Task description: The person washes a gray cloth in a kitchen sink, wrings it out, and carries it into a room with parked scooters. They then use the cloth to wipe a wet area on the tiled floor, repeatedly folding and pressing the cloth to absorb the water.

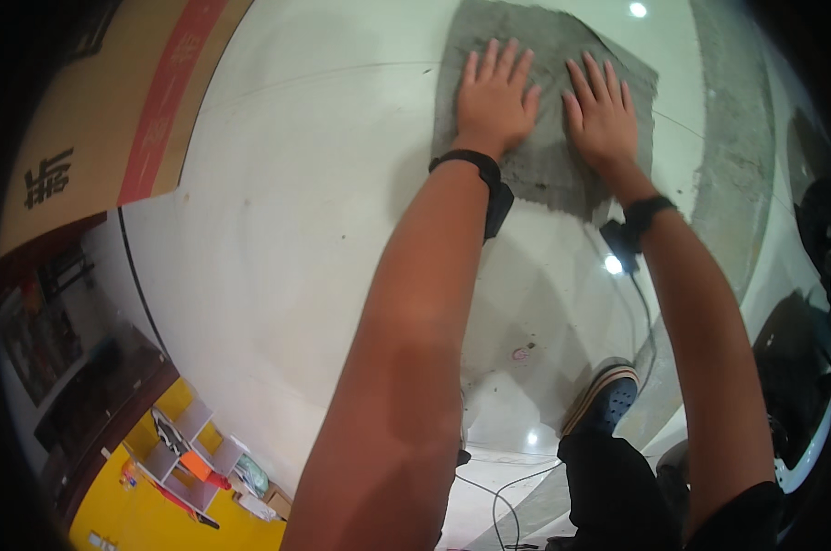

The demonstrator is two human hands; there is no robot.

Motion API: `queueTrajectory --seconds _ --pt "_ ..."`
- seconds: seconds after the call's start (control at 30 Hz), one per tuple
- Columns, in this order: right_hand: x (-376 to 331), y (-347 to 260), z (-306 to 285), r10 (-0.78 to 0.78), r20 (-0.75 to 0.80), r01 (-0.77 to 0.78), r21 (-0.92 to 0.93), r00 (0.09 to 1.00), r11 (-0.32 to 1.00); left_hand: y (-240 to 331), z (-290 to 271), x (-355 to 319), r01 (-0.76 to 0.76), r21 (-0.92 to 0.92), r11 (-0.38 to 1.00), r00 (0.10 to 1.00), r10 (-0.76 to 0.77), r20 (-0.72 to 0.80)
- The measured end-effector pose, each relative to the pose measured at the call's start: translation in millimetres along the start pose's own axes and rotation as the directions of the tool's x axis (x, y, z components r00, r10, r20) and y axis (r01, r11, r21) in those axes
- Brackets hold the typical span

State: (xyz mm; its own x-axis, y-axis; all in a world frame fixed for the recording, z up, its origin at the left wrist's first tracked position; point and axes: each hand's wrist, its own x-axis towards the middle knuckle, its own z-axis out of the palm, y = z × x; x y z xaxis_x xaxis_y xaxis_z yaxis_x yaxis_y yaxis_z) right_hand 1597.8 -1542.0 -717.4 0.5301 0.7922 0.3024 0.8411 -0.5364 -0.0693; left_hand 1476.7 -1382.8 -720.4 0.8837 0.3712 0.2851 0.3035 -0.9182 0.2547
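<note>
A grey-brown cloth (551, 101) lies spread flat on the pale tiled floor, its edges frayed and a few dark marks near its lower border. On its left half rests my left hand (496, 106), palm down with the fingers stretched out. My right hand (602, 119) presses flat on the right half, fingers slightly spread. Neither hand grips anything. Each wrist wears a black band with a small dark device, and a thin cable runs down from the right one.
A large cardboard box (94, 138) with a red stripe stands at the upper left. Below it, a yellow surface (112, 496) carries a small compartmented organizer (190, 459). My dark clog (608, 399) stands on the floor (278, 266) beside loose cables. Dark machinery (801, 367) lines the right edge.
</note>
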Motion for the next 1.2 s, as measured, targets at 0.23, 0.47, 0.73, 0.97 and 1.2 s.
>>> queueTrajectory --seconds 0.23,0.47,0.73,0.97,1.2 --pt "106.4 -182.9 26.0 -0.356 0.112 0.299 0.349 0.928 0.888 -144.5 -55.0 -81.1 0.346 0.270 0.899 0.937 -0.344 -0.058" --pt "21.9 -292.9 30.5 -0.633 -0.018 0.575 0.439 0.774 0.691 -118.7 -100.7 -233.5 0.833 0.263 0.486 0.538 -0.822 -0.187" --pt "-34.5 -141.3 -4.4 -0.763 0.047 0.682 0.415 0.645 0.602 40.4 -65.3 -239.2 0.701 0.306 0.644 0.697 -0.709 -0.106" --pt "-123.0 2.5 -71.6 -0.445 0.280 0.356 0.316 0.851 0.880 138.9 -41.3 -183.1 0.422 0.110 0.900 0.896 -0.433 0.096" --pt "-176.4 8.3 -84.9 -0.296 0.252 0.210 0.316 0.922 0.925 136.0 -34.7 -169.4 0.145 0.115 0.983 0.968 -0.165 0.188"
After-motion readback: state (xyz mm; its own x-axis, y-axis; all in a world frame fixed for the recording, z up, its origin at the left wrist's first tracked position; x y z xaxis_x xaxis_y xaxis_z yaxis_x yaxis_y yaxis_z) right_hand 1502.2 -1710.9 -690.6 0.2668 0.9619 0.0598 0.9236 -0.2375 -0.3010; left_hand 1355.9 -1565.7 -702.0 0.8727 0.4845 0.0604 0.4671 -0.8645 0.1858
